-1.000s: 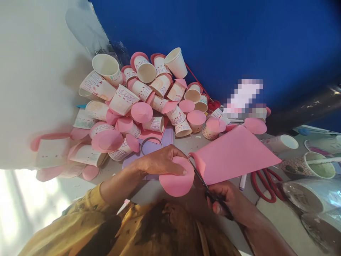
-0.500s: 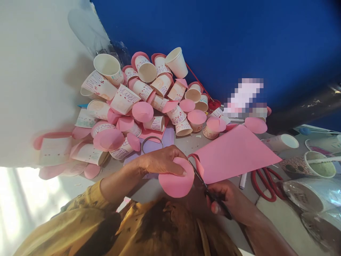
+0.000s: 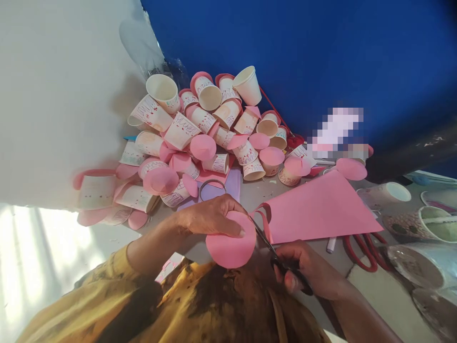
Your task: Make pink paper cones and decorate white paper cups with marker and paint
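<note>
My left hand (image 3: 217, 216) pinches a pink paper circle (image 3: 232, 247), its thumb lying on top and its fingers hidden beneath. A pair of scissors (image 3: 266, 243) with dark handles is gripped in my right hand (image 3: 300, 269). Their blades lie along the circle's right edge. A curled pink strip (image 3: 264, 221) stands between the blades and a large pink paper sheet (image 3: 321, 207), which lies on the table to the right and seems joined to the strip.
Behind my hands is a heap of decorated paper cups (image 3: 182, 131) with pink paper pieces. A metal ring (image 3: 213, 182) lies near purple paper (image 3: 233, 183). To the right are red-handled scissors (image 3: 360, 255), a white marker (image 3: 331, 245) and a cup holding something green (image 3: 403, 224).
The view has shifted, so the cups appear further right. The circle has turned slightly within my left hand, and the scissors have advanced a little along its edge.
</note>
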A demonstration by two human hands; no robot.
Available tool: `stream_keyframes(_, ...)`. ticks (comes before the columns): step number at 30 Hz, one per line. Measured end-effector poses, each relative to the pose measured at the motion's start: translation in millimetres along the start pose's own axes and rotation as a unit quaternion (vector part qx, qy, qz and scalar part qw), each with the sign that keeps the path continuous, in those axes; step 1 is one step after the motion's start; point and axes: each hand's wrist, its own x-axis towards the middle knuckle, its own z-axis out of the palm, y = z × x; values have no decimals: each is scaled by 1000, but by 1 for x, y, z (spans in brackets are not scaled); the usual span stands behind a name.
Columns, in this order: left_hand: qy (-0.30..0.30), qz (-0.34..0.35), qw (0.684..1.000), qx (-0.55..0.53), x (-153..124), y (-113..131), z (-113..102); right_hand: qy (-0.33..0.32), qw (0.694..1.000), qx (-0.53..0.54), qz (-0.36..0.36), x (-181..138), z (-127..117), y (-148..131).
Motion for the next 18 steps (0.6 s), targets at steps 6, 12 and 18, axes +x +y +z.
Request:
stream_keyframes(6, 3, -11, 1000, -7, -4, -1, 3, 1, 1000, 2, -9, 0, 3, 2)
stream_keyframes(12, 3, -6, 1000, 9, -6, 1, 5, 4, 999, 41, -4, 0, 2, 9)
stream_keyframes(18, -7, -11, 1000, 17, -8, 3, 5, 5, 998, 55, 1, 0, 2, 11)
